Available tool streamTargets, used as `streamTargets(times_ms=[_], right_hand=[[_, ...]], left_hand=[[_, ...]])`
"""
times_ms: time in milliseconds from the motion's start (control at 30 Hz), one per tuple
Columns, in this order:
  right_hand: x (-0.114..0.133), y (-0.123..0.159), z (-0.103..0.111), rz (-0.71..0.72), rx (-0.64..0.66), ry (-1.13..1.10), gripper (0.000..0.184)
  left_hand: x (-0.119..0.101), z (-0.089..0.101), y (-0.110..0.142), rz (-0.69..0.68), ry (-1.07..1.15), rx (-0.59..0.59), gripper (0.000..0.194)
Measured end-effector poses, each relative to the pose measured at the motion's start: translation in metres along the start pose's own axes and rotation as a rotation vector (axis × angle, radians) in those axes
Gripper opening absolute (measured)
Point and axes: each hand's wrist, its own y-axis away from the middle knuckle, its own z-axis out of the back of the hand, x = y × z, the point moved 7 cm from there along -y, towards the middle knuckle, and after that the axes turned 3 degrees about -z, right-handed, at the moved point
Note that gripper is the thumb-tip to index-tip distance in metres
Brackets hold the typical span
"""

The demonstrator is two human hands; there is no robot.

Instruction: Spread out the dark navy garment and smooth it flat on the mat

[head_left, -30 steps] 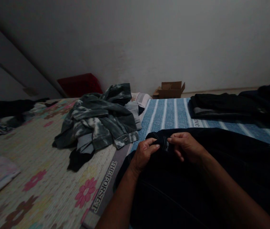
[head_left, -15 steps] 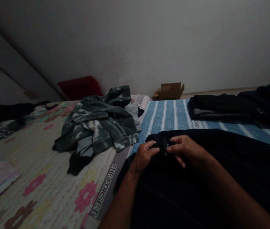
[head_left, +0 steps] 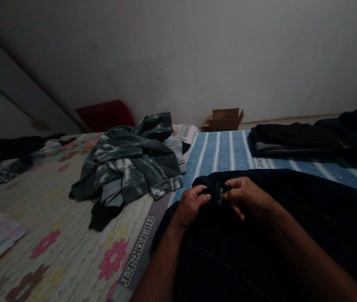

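Note:
A dark navy garment (head_left: 229, 251) with pale stitching lies spread over the bed in front of me; its exact kind is hard to tell in the dim light. My left hand (head_left: 190, 206) pinches the garment's upper edge between thumb and fingers. Just to the right, my right hand (head_left: 247, 197) pinches the same edge. Between the two thumbs shows a small dark label (head_left: 220, 196) with white print, too small to read. The fingers behind the cloth are partly hidden.
A crumpled grey-green tie-dye denim jacket (head_left: 134, 157) lies left of the hands on the flowered bedspread (head_left: 80, 239). Folded dark clothes (head_left: 288, 138) are stacked at the right on the blue striped sheet (head_left: 218, 155). Beyond the bed stand a cardboard box (head_left: 225, 121) and a red object (head_left: 104, 116).
My right thumb has slid slightly to the right, so more of the label's white print shows. Both hands keep their hold on the garment.

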Motion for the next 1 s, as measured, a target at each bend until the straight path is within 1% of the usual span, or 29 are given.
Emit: streamTargets(times_ms=[167, 333, 633, 767, 1000], right_hand=[[0.0, -0.0002, 0.0002, -0.003, 0.005, 0.002, 0.014], [-0.0002, -0.0001, 0.0008, -0.005, 0.003, 0.009, 0.014], [-0.0026, -0.0012, 0.0027, 0.002, 0.031, 0.0, 0.014], [-0.0025, -0.0005, 0.0024, 0.006, 0.029, -0.01, 0.013], [-0.0021, -0.0002, 0.0027, 0.005, 0.022, 0.004, 0.013]], left_hand=[[0.0017, -0.0005, 0.0, 0.015, -0.005, 0.016, 0.021], [0.0027, 0.0019, -0.0014, 0.021, -0.058, -0.002, 0.024], [0.003, -0.0012, -0.0007, 0.024, 0.031, 0.014, 0.019], [0.0025, -0.0011, -0.0003, 0.043, 0.04, 0.005, 0.018], [0.0029, -0.0005, -0.0003, 0.036, 0.006, 0.009, 0.02]])
